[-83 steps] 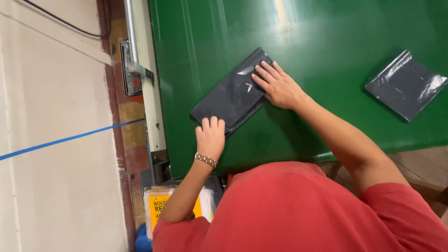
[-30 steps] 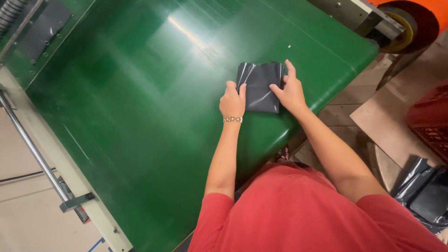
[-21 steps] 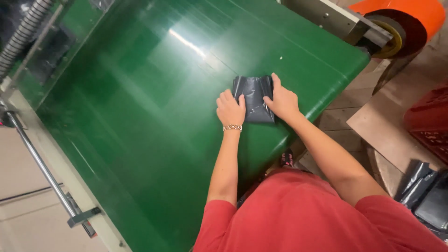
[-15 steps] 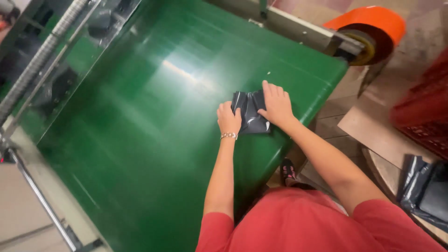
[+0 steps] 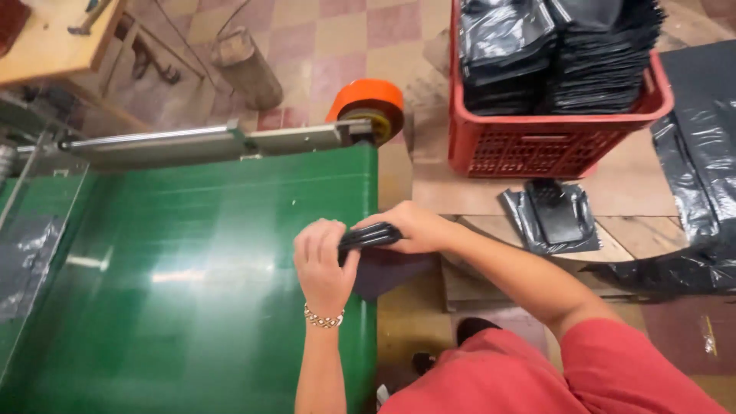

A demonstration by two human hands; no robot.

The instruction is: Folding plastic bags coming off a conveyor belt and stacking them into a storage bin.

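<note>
Both my hands hold a folded black plastic bag (image 5: 369, 234) at the right edge of the green conveyor belt (image 5: 192, 291). My left hand (image 5: 323, 262), with a beaded bracelet on the wrist, grips its left end. My right hand (image 5: 410, 228) closes over the right end. The bag is lifted off the belt and folded into a thick narrow bundle. A dark flap of it (image 5: 391, 270) hangs below my hands, past the belt's edge.
A red crate (image 5: 552, 134) full of stacked black bags stands at the upper right on a wooden board. One folded black bag (image 5: 553, 217) lies in front of it. Loose black plastic (image 5: 701, 169) is piled at the far right. An orange roller (image 5: 369, 103) caps the belt's end.
My view has swung to the right, toward the crate. The bag lay flat on the belt under my hands; now it is folded narrower and lifted at the belt's edge.
</note>
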